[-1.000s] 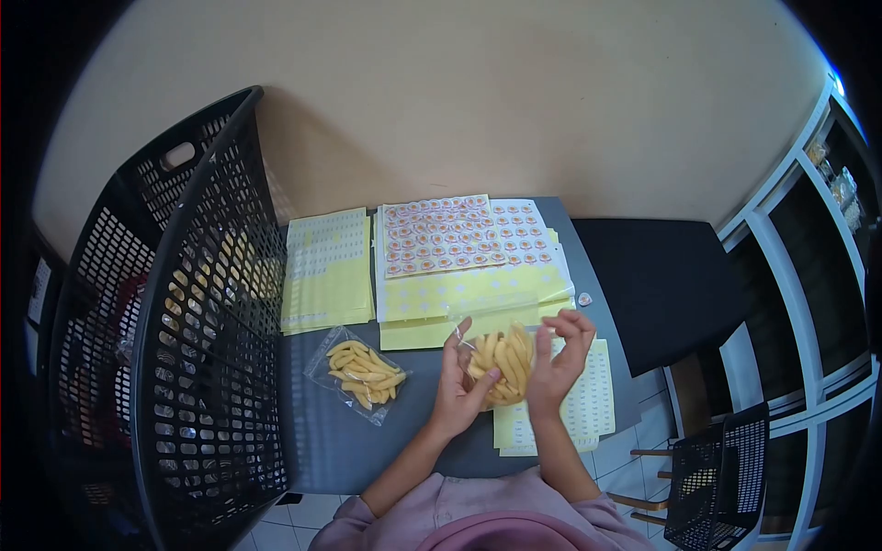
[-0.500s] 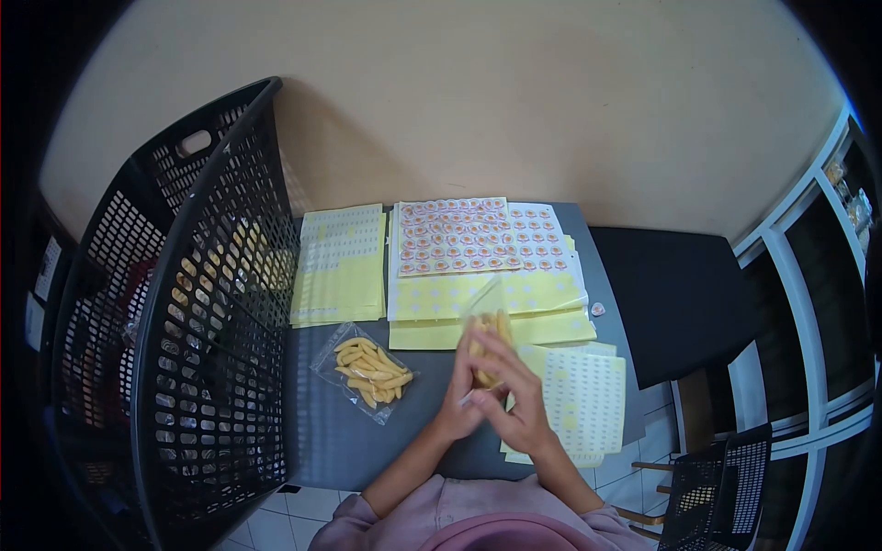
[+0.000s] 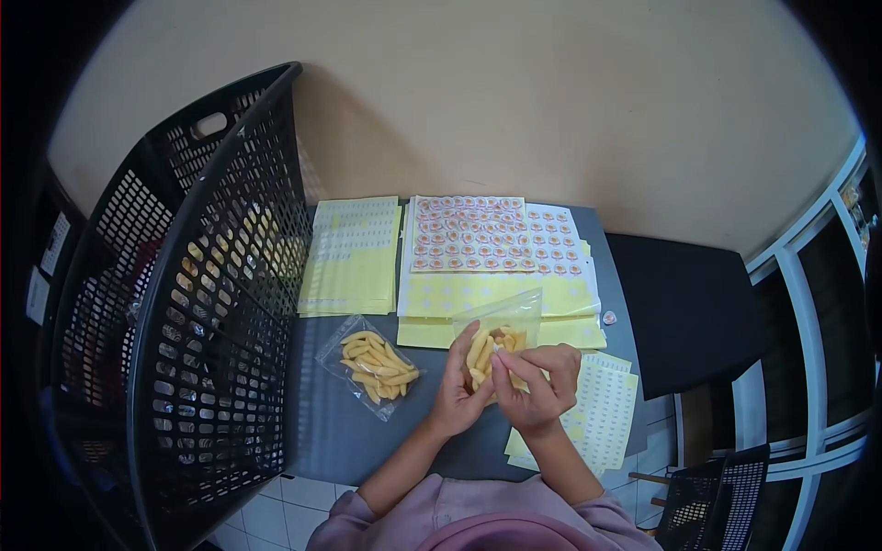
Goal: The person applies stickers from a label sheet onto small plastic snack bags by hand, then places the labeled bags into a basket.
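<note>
My left hand (image 3: 457, 397) is closed around the side of a clear zip bag (image 3: 526, 317) filled with yellow stick-shaped snacks (image 3: 480, 356). The bag's top stands up above the fingers. My right hand (image 3: 540, 390) is in front of the bag, thumb and forefinger pinched together against its face. A small pale bit shows at those fingertips, too small to name. To the left, a second clear bag of the same snacks (image 3: 372, 367) lies flat on the grey table (image 3: 354, 450).
Printed sticker sheets (image 3: 469, 234) lie stacked at the back, with yellow label sheets (image 3: 354, 253) left and more label sheets (image 3: 602, 413) at right. One loose sticker (image 3: 609, 318) sits near the right edge. A tall black basket (image 3: 216, 303) holding bags stands at left.
My hands, earlier close together over the bag, have parted a little. The bag now faces me more openly, and my right hand has turned to pinch at its front. The view shifted slightly.
</note>
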Available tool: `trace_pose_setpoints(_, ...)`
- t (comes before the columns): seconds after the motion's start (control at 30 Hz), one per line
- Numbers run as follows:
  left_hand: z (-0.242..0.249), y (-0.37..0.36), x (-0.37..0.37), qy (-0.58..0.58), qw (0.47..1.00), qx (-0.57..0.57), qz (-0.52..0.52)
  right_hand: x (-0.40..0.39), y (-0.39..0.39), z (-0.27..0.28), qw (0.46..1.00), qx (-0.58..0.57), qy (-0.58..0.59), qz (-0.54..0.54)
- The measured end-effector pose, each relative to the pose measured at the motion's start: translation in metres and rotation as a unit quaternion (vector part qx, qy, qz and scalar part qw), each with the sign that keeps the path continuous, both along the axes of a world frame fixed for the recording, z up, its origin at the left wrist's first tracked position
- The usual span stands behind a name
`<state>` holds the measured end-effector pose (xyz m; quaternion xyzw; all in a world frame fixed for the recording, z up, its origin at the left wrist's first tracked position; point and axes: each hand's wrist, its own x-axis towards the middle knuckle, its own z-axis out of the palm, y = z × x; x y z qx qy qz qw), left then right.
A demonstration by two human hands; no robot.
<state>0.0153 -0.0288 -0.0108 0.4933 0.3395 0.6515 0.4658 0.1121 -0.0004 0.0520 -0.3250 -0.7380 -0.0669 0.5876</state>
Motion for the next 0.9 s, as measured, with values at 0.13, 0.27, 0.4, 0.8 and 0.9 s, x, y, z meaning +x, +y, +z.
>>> trace_pose_setpoints(0.13,-0.008,-0.001,0.001,0.018,1.0,0.012,0.016,-0.009,0.008,-0.004,0.999,0.039,-0.025,-0.002)
trace_pose_setpoints(0.27,-0.006,-0.001,-0.001,0.02,0.999,0.046,0.006,-0.013,0.011,-0.005,0.999,0.037,-0.037,0.008)
trace_pose_setpoints(0.4,-0.009,-0.001,-0.002,0.033,0.998,0.056,-0.001,-0.014,0.013,-0.004,0.998,0.043,-0.049,0.013)
trace_pose_setpoints(0.8,-0.015,-0.001,-0.004,0.088,0.994,0.06,0.029,-0.017,0.013,-0.004,0.999,-0.009,-0.045,0.013)
trace_pose_setpoints(0.9,-0.016,-0.001,-0.002,0.067,0.996,0.055,0.029,-0.018,0.011,-0.003,0.999,-0.023,-0.041,0.007)
